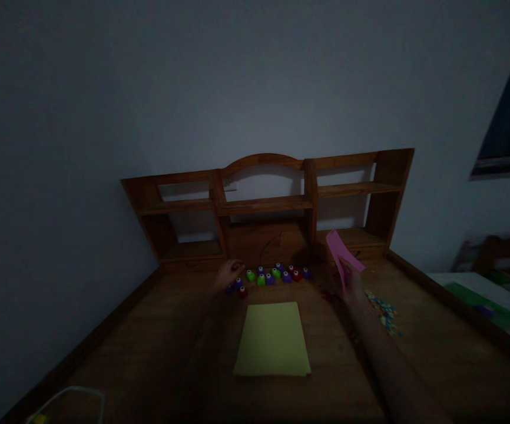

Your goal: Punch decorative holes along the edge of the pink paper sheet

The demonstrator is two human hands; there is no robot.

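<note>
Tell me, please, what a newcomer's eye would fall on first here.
The yellow paper probably comes first, bright on the wooden desk in the lower middle. Next is the pink paper in the right hand, then the small purple, green and red toys beyond the yellow paper.

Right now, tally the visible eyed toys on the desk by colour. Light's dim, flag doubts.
Green eyed toys: 3
Red eyed toys: 3
Purple or blue eyed toys: 7, the one nearest the left hand unclear
Total: 13 visible

Two hands [229, 272], three green toys [261, 280]
</note>
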